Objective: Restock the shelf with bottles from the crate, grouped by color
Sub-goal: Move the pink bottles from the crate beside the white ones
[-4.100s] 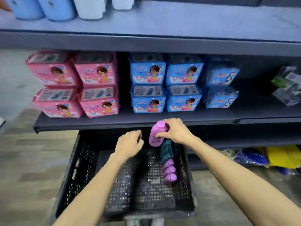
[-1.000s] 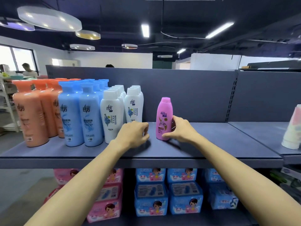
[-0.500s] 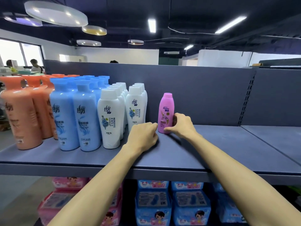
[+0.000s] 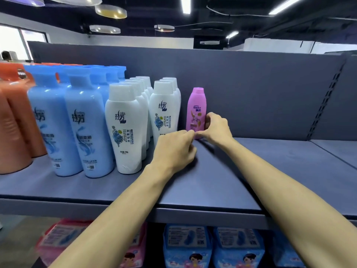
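A small pink bottle stands upright on the grey shelf, near the back panel and just right of the white bottles. My right hand holds its lower part, thumb across the front and fingers curled round its right side. My left hand rests on the shelf just in front of the bottle with its fingers curled, its fingertips meeting my right thumb by the bottle's base; it holds nothing. The crate is out of view.
Left of the white bottles stand rows of blue bottles and orange bottles. The shelf surface to the right of the pink bottle is bare. Pink packs and blue packs fill the shelf below.
The pink bottle came from the crate up onto the top shelf. Over the last second both hands slid it back and left, toward the white bottles.
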